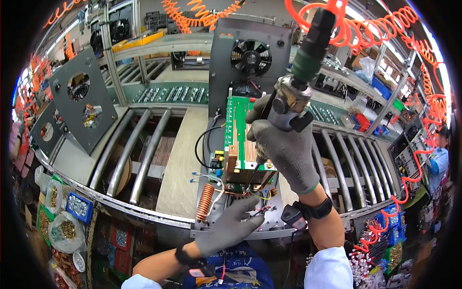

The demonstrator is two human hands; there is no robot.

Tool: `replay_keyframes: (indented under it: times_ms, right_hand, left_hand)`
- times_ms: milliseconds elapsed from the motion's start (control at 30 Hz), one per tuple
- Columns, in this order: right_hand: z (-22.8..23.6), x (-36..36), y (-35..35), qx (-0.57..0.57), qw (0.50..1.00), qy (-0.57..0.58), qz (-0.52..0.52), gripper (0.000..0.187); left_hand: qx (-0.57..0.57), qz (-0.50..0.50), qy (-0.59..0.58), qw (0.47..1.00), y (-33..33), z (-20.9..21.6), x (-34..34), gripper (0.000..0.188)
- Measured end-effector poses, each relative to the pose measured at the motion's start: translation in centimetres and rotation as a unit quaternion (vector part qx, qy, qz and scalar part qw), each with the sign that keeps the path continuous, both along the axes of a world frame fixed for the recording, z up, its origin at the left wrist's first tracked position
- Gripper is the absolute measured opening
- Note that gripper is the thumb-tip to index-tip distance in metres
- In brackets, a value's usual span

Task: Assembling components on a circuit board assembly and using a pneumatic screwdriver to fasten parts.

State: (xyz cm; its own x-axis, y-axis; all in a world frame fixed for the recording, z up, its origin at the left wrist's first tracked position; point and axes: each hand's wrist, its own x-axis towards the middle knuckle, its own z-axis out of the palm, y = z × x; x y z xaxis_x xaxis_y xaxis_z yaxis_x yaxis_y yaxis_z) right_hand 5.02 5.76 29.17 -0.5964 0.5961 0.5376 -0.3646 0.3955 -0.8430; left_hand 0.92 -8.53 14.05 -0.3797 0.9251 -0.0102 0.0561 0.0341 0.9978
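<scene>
A worker wears grey knit gloves on both hands: the right hand [288, 151] in a ribbed, close-fitting right glove [301, 168] edged in green at the cuff, the left hand [230, 227] in a matching left glove [216, 236], plain grey across the back. A black right strap [321, 210] circles one wrist, carrying a small dark right module [292, 216] with a reddish patch; a black left strap [183, 256] bears a similar left module [198, 270]. Pale blue, loose sleeves [329, 269] end below bare forearms, above a deep blue apron [245, 269] with white and yellow printing.
</scene>
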Motion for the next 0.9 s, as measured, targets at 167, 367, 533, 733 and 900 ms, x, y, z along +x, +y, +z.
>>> replay_keyframes:
  times_ms: [167, 367, 533, 733, 900]
  right_hand:
    - [-0.3, 0.0, 0.1, 0.056, 0.998, 0.028, 0.005, 0.013]
    - [-0.8, -0.3, 0.6, 0.229, 0.965, -0.008, -0.127, 0.02]
    - [-0.7, -0.6, 1.1, 0.168, 0.984, 0.023, -0.061, 0.023]
    - [-0.7, -0.5, 0.9, 0.177, 0.982, 0.015, -0.069, 0.019]
    - [-0.7, -0.2, 0.9, 0.213, 0.972, -0.035, -0.098, 0.016]
  left_hand:
    - [0.337, 0.141, 0.414, 0.834, -0.8, 13.2, -4.4, 0.029]
    - [0.336, 0.12, 0.592, 0.723, 3.5, 19.0, -6.8, 0.028]
    - [0.336, 0.109, 0.606, 0.712, 4.1, 19.1, -7.0, 0.023]
    - [0.365, 0.119, 0.605, 0.698, 4.4, 18.6, -7.0, 0.02]
    - [0.361, 0.121, 0.601, 0.703, 4.2, 18.7, -6.8, 0.019]
